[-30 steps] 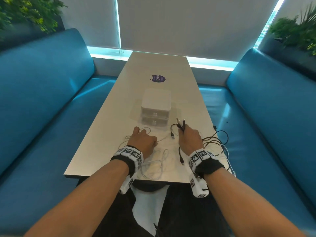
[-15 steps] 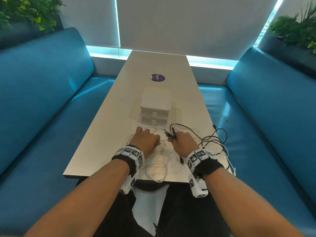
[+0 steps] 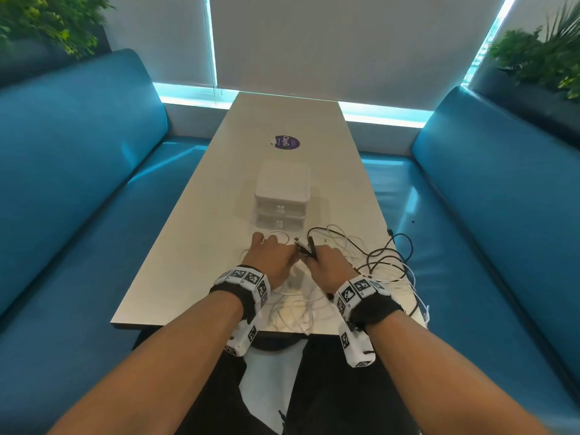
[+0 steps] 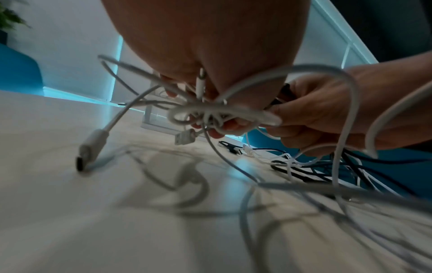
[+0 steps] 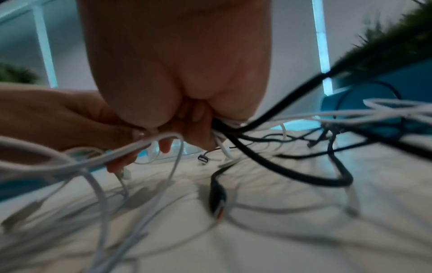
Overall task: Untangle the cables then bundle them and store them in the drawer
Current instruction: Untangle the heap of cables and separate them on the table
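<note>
White cables (image 3: 292,306) and black cables (image 3: 381,262) lie tangled on the near end of the table (image 3: 194,243). My left hand (image 3: 271,257) grips a knot of white cables (image 4: 210,114) just above the tabletop, with a USB plug (image 4: 184,137) hanging from it. My right hand (image 3: 326,262) sits close beside it and grips black cables (image 5: 236,133) and white ones; black plug ends (image 3: 309,246) stick out past its fingers. The white two-drawer box (image 3: 281,196) stands just beyond both hands, drawers closed.
Blue benches (image 3: 78,183) flank the table on both sides. A round purple sticker (image 3: 285,142) lies beyond the drawer box. Some cables hang over the table's right edge (image 3: 417,296). Plants stand at both upper corners.
My right hand has moved left and forward with the black cables, meeting the left hand. The black loop now lies across the table toward the right.
</note>
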Motion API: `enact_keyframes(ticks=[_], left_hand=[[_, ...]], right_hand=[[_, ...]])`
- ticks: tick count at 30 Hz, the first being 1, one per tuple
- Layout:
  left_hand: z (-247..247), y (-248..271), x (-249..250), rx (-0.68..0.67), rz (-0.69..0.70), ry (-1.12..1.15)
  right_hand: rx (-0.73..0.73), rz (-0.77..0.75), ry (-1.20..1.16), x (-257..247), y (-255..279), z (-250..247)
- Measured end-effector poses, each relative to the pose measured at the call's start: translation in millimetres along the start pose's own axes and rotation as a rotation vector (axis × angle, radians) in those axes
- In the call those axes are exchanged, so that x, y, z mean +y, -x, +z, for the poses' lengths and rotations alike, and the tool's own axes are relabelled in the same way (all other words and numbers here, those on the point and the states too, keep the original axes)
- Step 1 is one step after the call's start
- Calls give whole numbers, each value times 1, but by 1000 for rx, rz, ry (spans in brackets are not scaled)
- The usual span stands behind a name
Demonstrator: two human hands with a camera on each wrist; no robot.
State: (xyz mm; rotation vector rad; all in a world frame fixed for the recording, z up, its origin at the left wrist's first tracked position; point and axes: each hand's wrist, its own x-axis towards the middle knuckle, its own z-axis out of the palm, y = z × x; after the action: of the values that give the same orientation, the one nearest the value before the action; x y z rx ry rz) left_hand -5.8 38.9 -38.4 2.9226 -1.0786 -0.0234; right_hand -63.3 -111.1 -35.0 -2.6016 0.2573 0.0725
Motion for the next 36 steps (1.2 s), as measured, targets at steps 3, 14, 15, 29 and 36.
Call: enact_keyframes(ticks=[3, 14, 15, 29, 36], left_hand=[[3, 0, -8, 33, 1, 37], [5, 3, -23, 11, -41, -22], [2, 3, -22, -7, -49, -24], [-5, -1, -9, 29, 4, -163], [3, -2, -5, 49, 49, -96]], right_hand=[[4, 1, -41, 1, -2, -1], [1, 63, 45, 15, -5, -12], [13, 79, 42, 16, -6, -13], [121, 33, 87, 6, -6, -8], [-9, 47, -85, -3, -9, -1]])
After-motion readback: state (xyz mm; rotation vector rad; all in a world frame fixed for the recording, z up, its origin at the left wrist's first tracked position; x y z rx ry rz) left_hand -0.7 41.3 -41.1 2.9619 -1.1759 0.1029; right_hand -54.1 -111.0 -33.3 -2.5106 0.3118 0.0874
